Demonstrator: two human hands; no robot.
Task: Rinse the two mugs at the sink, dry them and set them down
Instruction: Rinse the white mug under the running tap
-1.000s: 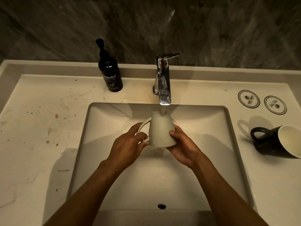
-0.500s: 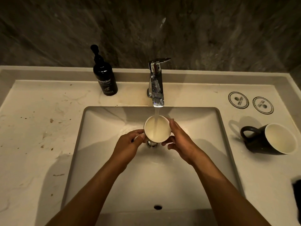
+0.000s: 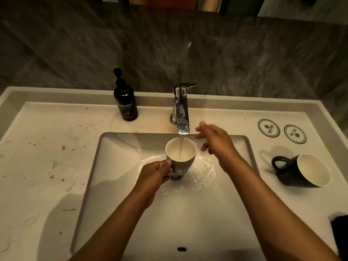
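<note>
A pale mug (image 3: 180, 157) stands upright over the sink basin (image 3: 116, 166), mouth up under the running tap (image 3: 181, 113). Water streams into it. My left hand (image 3: 155, 175) grips it by the handle side. My right hand (image 3: 214, 140) hovers to the right of the mug, fingers spread towards the tap, holding nothing. A black mug (image 3: 303, 170) with a white inside lies on its side on the counter at the right, its handle pointing left.
A black hand-wash pump bottle (image 3: 125, 102) stands behind the basin's left corner. Two round printed coasters (image 3: 281, 130) lie at the back right. A dark object (image 3: 340, 234) shows at the right edge. The left counter (image 3: 47, 157) carries brown specks.
The mug went from upside down under the stream to mouth up. My right hand has let go of it and moved up towards the tap. The left hand keeps its hold.
</note>
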